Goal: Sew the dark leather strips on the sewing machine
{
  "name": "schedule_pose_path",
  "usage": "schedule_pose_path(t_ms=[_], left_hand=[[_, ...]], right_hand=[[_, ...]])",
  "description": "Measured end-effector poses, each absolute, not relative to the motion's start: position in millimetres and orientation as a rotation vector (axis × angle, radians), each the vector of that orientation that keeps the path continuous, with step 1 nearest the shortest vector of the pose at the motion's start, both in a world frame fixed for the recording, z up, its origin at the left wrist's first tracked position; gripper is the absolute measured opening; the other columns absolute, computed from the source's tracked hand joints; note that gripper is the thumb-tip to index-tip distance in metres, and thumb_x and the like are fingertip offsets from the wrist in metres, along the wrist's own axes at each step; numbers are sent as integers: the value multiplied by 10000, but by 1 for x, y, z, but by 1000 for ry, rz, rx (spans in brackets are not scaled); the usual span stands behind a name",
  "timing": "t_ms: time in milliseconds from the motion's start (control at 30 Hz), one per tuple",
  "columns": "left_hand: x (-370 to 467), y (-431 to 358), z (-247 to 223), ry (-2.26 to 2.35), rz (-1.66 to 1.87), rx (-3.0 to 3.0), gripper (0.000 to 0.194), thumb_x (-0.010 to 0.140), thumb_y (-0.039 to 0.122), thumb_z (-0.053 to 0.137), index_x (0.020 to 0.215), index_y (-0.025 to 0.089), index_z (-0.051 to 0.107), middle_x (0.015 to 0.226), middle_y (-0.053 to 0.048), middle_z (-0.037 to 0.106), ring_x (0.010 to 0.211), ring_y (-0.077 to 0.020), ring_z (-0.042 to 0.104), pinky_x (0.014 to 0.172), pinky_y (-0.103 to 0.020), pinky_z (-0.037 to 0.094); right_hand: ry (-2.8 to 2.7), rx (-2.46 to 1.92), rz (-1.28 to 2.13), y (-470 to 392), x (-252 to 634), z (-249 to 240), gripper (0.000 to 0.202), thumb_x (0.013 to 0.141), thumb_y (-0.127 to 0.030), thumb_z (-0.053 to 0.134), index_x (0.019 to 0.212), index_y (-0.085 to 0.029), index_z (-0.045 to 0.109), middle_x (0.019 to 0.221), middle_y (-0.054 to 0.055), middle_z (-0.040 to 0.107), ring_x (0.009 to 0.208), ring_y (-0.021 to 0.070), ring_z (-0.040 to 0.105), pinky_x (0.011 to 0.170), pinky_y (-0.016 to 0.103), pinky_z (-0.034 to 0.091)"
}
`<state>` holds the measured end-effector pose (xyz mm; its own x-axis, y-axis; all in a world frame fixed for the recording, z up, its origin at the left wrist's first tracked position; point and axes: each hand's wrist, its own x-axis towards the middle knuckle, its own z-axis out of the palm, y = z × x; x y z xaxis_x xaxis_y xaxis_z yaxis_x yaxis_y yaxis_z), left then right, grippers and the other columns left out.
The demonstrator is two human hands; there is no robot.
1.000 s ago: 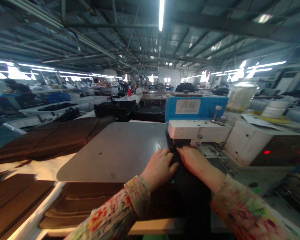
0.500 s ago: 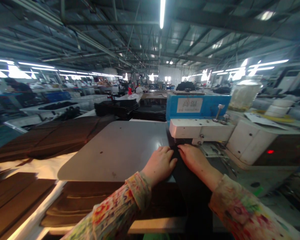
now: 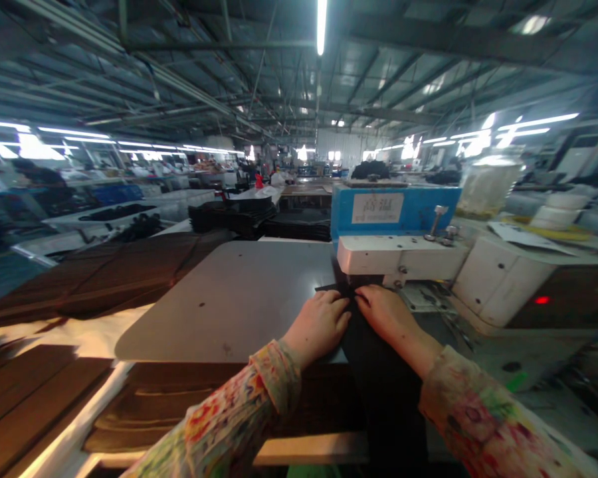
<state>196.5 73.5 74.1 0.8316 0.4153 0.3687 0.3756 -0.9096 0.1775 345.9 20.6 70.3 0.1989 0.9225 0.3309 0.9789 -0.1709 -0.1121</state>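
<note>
A strip of black fabric (image 3: 386,378) runs from the front edge up to the white head of a sewing machine (image 3: 379,255). My left hand (image 3: 321,322) rests at the strip's left edge, fingers together and closed on the fabric, beside the grey metal plate (image 3: 219,299). Close by on the right, my right hand (image 3: 386,312) pinches the same fabric just in front of the machine head. A dark flap of fabric shows past my left fingertips, over the plate. The fingertips nearly meet; the needle area is hidden.
Brown fabric pieces (image 3: 104,269) lie left of the plate, with more stacked below it (image 3: 144,405). Black stacks (image 3: 234,216) stand behind. A blue box-like part (image 3: 418,206) rises behind the machine head. At right are a jar (image 3: 491,186) and the machine's white housing (image 3: 498,272).
The dark flap now shows on the plate beyond my left fingers. Both hands have barely moved, and the black strip has shifted slightly near them.
</note>
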Motion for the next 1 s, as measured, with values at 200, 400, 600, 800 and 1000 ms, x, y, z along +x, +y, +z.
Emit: schedule_pose_path(t_ms=[200,400,600,800,1000], left_hand=[[196,73,75,614,626,2908,333,875,304,375,1120,159,548,1118,-80,545,1024,-192,481,933,-323,383],[195,73,74,592,631,2908,332,875,304,381,1117,151,550,1115,-80,549,1018,-192,485,935,-325,384],[196,73,74,580,637,2903,331,875,294,386,1120,145,549,1116,-86,547,1024,-190,485,942,-321,382],[196,74,74,581,636,2900,330,872,298,392,1119,146,551,1117,-88,548,1027,-190,487,939,-321,388],[196,74,72,578,641,2894,323,868,297,403,1109,149,559,1113,-84,551,1020,-192,490,936,-325,392]], right_hand=[[-1798,-2172,-291,19,345,71,270,851,-198,380,1001,-145,598,972,77,630,886,177,575,771,252,407],[-1798,-2182,-321,20,344,70,267,857,-202,373,987,-148,599,956,75,633,863,176,579,741,253,409],[-1800,-2167,-323,21,346,68,266,860,-202,367,978,-144,598,956,77,631,866,178,577,746,257,403],[-1790,-2162,-339,21,345,67,253,855,-192,376,960,-146,602,944,75,631,842,177,582,725,259,406],[-1783,-2156,-346,21,345,65,241,849,-189,392,951,-145,606,937,76,635,847,178,584,721,255,406]])
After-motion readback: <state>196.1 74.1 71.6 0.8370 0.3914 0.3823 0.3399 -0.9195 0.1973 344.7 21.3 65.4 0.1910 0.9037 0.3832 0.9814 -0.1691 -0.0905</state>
